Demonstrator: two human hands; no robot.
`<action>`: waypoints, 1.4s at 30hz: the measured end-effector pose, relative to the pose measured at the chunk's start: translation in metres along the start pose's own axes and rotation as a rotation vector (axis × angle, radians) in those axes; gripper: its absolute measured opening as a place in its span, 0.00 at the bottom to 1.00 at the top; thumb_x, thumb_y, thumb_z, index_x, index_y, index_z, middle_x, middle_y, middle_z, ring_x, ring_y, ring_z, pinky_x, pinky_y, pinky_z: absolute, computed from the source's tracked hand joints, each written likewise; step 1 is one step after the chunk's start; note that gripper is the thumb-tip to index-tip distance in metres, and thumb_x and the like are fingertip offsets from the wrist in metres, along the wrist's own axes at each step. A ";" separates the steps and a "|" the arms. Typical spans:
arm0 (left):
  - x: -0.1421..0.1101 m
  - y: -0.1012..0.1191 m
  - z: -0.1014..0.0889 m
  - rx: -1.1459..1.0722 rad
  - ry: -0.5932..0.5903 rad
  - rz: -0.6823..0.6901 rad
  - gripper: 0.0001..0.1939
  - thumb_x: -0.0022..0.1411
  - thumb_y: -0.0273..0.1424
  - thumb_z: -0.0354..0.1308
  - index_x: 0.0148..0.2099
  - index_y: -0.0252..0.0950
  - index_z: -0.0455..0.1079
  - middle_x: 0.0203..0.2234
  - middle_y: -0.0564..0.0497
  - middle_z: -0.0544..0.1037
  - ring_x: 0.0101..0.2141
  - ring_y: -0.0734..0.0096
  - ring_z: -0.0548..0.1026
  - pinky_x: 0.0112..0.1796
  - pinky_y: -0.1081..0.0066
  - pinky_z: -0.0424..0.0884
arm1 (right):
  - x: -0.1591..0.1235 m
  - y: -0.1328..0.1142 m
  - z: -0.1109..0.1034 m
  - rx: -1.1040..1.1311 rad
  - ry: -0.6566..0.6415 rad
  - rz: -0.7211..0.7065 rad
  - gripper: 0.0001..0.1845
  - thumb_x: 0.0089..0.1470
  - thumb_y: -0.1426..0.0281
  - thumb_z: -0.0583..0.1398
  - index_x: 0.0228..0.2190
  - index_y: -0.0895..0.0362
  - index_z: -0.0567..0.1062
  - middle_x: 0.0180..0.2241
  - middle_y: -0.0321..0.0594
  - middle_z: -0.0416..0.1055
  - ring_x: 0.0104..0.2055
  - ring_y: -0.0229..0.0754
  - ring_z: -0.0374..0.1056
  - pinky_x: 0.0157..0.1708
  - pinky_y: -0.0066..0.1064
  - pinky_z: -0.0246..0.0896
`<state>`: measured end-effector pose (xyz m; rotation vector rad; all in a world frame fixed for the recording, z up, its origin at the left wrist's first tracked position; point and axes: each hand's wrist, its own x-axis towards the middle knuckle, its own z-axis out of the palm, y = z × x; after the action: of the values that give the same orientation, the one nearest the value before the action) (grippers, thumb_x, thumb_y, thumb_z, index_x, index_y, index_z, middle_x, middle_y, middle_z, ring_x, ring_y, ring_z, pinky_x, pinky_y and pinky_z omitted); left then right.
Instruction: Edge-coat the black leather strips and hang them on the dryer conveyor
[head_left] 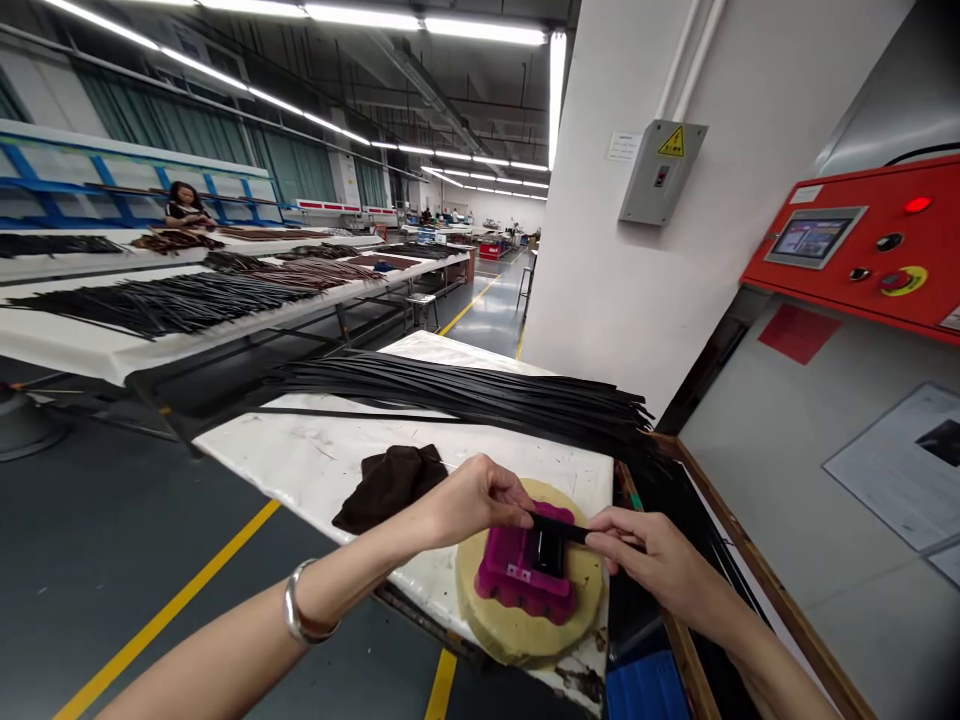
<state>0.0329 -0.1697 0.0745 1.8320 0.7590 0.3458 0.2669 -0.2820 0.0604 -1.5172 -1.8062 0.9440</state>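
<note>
A black strap [559, 527] is stretched between my two hands. My left hand [491, 497] pinches its left end between thumb and fingers, and my right hand [637, 548] grips it farther right. Just beneath the strap sits a magenta tray [499, 565] with a wavy edge and a dark, shiny window or compartment [550, 553] in it. That tray rests on a round, pale yellow pad [484, 630]. Whether the strap touches the tray, I cannot tell. Left of the pad lies a crumpled dark brown cloth [394, 485].
A long bundle of black straps [480, 390] crosses the white table [300, 440]. At right stand a red control panel [847, 245] and a wooden-edged trough [757, 570]. Other tables at left carry many straps [172, 300]; a person [187, 208] sits behind them.
</note>
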 end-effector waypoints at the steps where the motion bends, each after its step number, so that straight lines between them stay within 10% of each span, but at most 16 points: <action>1: -0.002 -0.002 -0.001 0.044 0.017 0.016 0.13 0.54 0.37 0.67 0.35 0.32 0.79 0.28 0.48 0.80 0.30 0.68 0.74 0.30 0.72 0.67 | -0.002 0.002 0.002 -0.042 0.026 -0.012 0.18 0.63 0.56 0.55 0.35 0.55 0.77 0.23 0.33 0.70 0.29 0.38 0.66 0.30 0.27 0.57; 14: -0.019 -0.023 0.013 0.544 0.142 0.332 0.09 0.69 0.32 0.54 0.36 0.36 0.72 0.34 0.48 0.73 0.41 0.63 0.63 0.43 0.64 0.61 | -0.012 0.034 0.045 -0.276 0.243 -0.190 0.15 0.68 0.62 0.50 0.36 0.53 0.74 0.33 0.38 0.76 0.34 0.43 0.74 0.33 0.30 0.60; 42: -0.005 -0.011 0.034 0.651 0.073 0.429 0.08 0.68 0.30 0.54 0.37 0.37 0.73 0.37 0.47 0.72 0.42 0.62 0.62 0.44 0.63 0.62 | -0.033 0.046 0.010 -0.410 0.148 -0.131 0.15 0.68 0.61 0.49 0.39 0.51 0.75 0.38 0.38 0.78 0.38 0.44 0.75 0.37 0.31 0.65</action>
<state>0.0445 -0.1954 0.0525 2.6209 0.5530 0.4795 0.2905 -0.3114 0.0166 -1.6322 -2.0443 0.3999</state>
